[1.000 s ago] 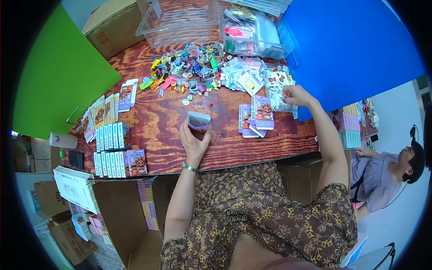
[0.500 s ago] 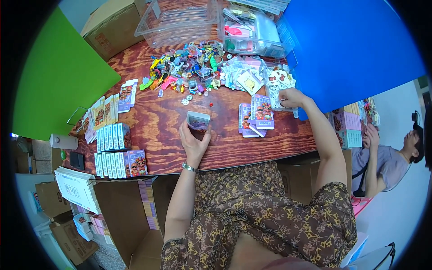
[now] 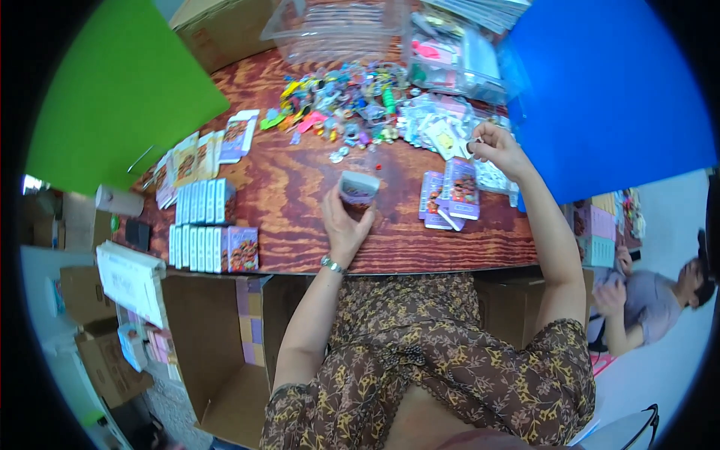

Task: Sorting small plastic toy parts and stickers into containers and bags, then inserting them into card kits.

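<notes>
**Small box held open at the near edge, one hand out at the packets**

Small box (image 3: 358,187) sits upright in the left hand (image 3: 346,225), just above the bench (image 3: 300,180) near the middle of its near edge, its open top turned up toward the camera. As a judgement from how things lie, the packing is partly done. Two rows of closed boxes (image 3: 201,225) already stand side by side near the left end of the bench, with flat cards (image 3: 187,159) fanned out behind them. A good deal looks left: a wide heap of small coloured toys (image 3: 345,101) lies along the far side, with clear packets (image 3: 439,127) spread just to its right, and two flat purple cartons (image 3: 452,196) lie unfolded between the hands. Whether the held box has anything in it yet cannot be told; its inside is too small to read.

The left hand is closed around the box from below and behind, fingers wrapped up its sides, wrist resting close to the bench edge, forearm coming straight up from the lap. The right hand (image 3: 495,146) is stretched out toward the right part of the bench, at the edge of the packets, thumb and fingertips pinched together on something small and pale; what it is cannot be made out. That elbow is bent and lifted clear of the bench.

Clear plastic tubs (image 3: 337,30) stand at the far edge. An open cardboard carton (image 3: 217,337) waits on the floor below the near edge.
</notes>
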{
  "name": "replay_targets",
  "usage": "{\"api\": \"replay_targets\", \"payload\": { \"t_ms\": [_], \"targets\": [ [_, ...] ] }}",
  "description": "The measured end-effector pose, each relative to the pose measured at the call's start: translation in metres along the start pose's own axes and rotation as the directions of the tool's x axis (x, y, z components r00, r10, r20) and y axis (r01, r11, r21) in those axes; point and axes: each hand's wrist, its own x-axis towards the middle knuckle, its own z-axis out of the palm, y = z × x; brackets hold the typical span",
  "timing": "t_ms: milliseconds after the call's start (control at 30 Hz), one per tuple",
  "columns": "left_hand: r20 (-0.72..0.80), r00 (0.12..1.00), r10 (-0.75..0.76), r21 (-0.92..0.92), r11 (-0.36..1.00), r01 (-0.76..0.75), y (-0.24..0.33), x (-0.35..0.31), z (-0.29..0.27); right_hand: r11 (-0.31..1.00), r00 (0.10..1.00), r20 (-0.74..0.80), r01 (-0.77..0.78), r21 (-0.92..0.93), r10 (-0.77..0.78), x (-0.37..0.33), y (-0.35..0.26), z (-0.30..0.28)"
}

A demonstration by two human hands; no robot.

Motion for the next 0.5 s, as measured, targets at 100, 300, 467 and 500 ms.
{"api": "replay_targets", "payload": {
  "t_ms": [100, 300, 467, 500],
  "targets": [
    [-0.025, 0.999, 0.022, 0.010, 1.000, -0.022, 0.009, 0.006, 0.004, 0.997, 0.988, 0.137, 0.059, 0.047, -0.065, 0.002, -0.030, 0.061],
    [-0.061, 0.998, 0.020, 0.040, 0.999, -0.017, 0.011, -0.001, 0.006, 0.727, 0.873, 0.241, 0.486, -0.485, -0.424, 0.016, -0.030, 0.168],
    [-0.067, 0.998, 0.016, 0.028, 1.000, -0.014, 0.008, -0.003, 0.003, 0.193, 0.764, 0.408, 0.557, -0.808, -0.499, 0.015, -0.029, 0.194],
    [-0.063, 0.998, 0.018, 0.023, 1.000, -0.016, 0.008, -0.003, 0.002, 0.189, 0.762, 0.413, 0.561, -0.806, -0.499, 0.013, -0.031, 0.194]
  ]
}}
